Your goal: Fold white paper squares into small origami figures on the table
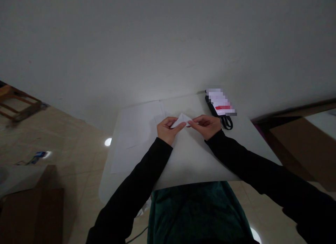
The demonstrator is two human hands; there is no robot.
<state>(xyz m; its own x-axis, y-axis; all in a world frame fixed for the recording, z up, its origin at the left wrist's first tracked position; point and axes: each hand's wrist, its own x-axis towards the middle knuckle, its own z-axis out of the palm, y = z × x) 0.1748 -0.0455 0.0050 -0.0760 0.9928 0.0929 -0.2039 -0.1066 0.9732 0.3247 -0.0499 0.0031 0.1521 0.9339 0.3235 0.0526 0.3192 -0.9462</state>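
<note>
A small piece of folded white paper (183, 118) with a pointed top is held up between my two hands, above the middle of the white table (194, 163). My left hand (168, 129) pinches its left side, thumb in front. On the right side, the thumb and fingers of my right hand (207, 126) are closed on it. Both palms face inward, and the fingertips behind the paper are partly hidden. Flat white sheets of paper (139, 132) lie on the table to the left of my left hand.
Beyond my right hand, a lit phone-like screen (222, 102) rests on a black object with a looped black strap (228, 123). The table's far edge meets a pale wall (168, 51). A wooden stool (18, 102) stands at far left; cardboard (301, 149) is at right.
</note>
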